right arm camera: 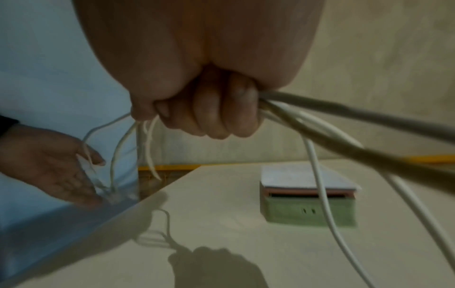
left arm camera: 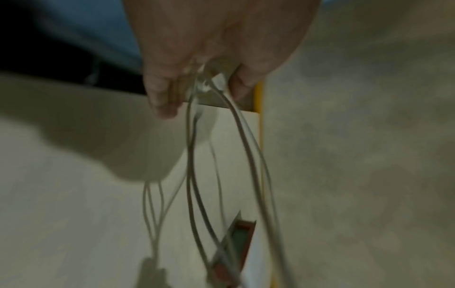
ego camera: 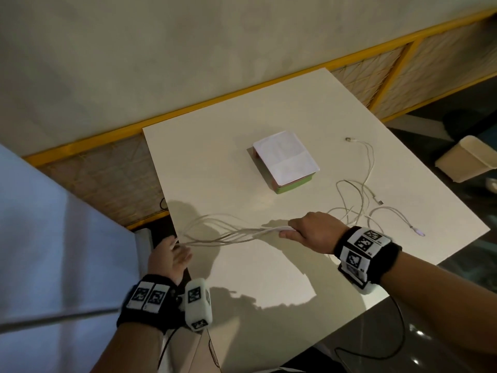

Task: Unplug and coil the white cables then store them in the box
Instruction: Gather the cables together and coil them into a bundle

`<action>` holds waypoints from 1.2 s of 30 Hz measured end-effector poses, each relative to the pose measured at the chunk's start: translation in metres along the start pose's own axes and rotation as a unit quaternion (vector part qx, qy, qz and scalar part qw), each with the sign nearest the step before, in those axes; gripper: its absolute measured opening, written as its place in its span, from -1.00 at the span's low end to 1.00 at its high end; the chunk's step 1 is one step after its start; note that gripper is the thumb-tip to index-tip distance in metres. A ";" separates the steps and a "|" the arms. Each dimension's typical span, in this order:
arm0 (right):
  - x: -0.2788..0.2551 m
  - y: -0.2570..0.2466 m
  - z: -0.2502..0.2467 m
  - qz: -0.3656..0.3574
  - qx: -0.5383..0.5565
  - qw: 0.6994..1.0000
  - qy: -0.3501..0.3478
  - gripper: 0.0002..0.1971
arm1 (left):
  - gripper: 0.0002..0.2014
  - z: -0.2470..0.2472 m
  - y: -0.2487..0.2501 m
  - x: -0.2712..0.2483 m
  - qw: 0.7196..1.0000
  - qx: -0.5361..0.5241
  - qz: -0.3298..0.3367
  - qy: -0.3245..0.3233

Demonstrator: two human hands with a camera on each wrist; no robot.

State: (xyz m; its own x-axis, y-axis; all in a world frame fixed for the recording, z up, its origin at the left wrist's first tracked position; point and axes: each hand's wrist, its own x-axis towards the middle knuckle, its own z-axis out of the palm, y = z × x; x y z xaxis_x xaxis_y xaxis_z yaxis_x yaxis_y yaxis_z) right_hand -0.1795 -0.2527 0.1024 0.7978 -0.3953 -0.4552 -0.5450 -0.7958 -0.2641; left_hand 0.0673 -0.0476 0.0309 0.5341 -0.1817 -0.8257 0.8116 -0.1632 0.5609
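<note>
Several white cables (ego camera: pixel 228 234) stretch as one long bundle of loops above the white table (ego camera: pixel 263 286). My right hand (ego camera: pixel 304 230) grips one end of the bundle in a fist (right arm camera: pixel 204 109). The other end of the loops (left arm camera: pixel 194 175) hooks round my left hand (ego camera: pixel 169 257) at the table's left edge, palm up with fingers straight (right arm camera: pixel 49 165). Loose cable tails (ego camera: pixel 360 200) trail over the table to the right, their plugs free. The box (ego camera: pixel 285 157) sits mid-table, green and pink sides, white sheet on top (right arm camera: pixel 307 210).
A cream bin (ego camera: pixel 468 162) stands on the dark floor at the right. A yellow-framed woven panel (ego camera: pixel 376 76) runs behind the table. A pale blue surface (ego camera: pixel 53 238) lies left of the table. Dark wires hang from both wrist bands.
</note>
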 end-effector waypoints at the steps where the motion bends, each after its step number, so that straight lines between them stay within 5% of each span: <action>1: 0.000 -0.003 -0.006 -0.005 -0.013 1.000 0.007 -0.45 | -0.74 0.006 0.004 -0.004 0.996 0.080 0.039 0.026; 4: 0.005 -0.016 -0.019 -0.031 -0.048 0.998 0.026 -0.45 | -0.40 0.026 0.016 -0.022 0.908 0.327 0.240 0.105; 6: 0.009 -0.024 -0.023 -0.054 -0.065 0.996 0.041 -0.45 | -0.38 0.047 0.017 -0.052 0.799 0.394 0.454 0.001; 7: 0.010 -0.028 -0.024 -0.068 -0.069 0.994 0.048 -0.46 | -0.39 0.060 0.013 -0.069 0.719 0.438 0.534 -0.076; 9: 0.011 -0.035 -0.025 -0.093 -0.079 0.991 0.055 -0.50 | -0.39 0.081 -0.006 -0.090 0.566 0.532 0.601 -0.184; 11: 0.011 -0.038 -0.026 -0.105 -0.095 0.989 0.050 -0.64 | -0.31 0.094 -0.022 -0.098 0.510 0.597 0.568 -0.245; 13: 0.007 -0.037 -0.024 -0.118 -0.104 0.985 0.065 -0.62 | -0.38 0.097 -0.027 -0.101 0.540 0.609 0.509 -0.281; 15: 0.001 -0.032 -0.019 -0.139 -0.094 0.982 0.083 -0.37 | -0.62 0.097 -0.027 -0.107 0.562 0.615 0.466 -0.297; 18: -0.013 -0.029 -0.014 -0.125 -0.074 0.987 0.070 -0.30 | -0.65 0.096 -0.027 -0.113 0.498 0.659 0.494 -0.271; 21: -0.021 -0.008 -0.013 -0.058 -0.048 0.995 0.060 -0.55 | -0.48 0.085 -0.016 -0.102 0.450 0.667 0.540 -0.246; 25: -0.029 0.045 -0.007 0.055 -0.078 0.991 0.091 -0.61 | -0.20 0.052 0.006 -0.072 0.468 0.617 0.593 -0.221; 30: -0.040 0.097 -0.001 0.159 -0.057 0.981 0.099 -0.72 | -0.49 0.021 0.028 -0.055 0.500 0.588 0.609 -0.183; 36: -0.039 0.098 0.011 0.162 -0.036 0.981 0.104 -0.67 | -0.53 0.013 0.013 -0.046 0.527 0.608 0.571 -0.162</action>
State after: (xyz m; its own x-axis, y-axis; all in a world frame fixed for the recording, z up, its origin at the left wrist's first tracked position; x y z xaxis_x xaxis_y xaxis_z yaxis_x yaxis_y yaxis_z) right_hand -0.2665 -0.3100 0.0846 0.6253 -0.7115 -0.3206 -0.7648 -0.6403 -0.0708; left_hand 0.0508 -0.0542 0.0769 0.2817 -0.9588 0.0363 -0.8524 -0.2327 0.4682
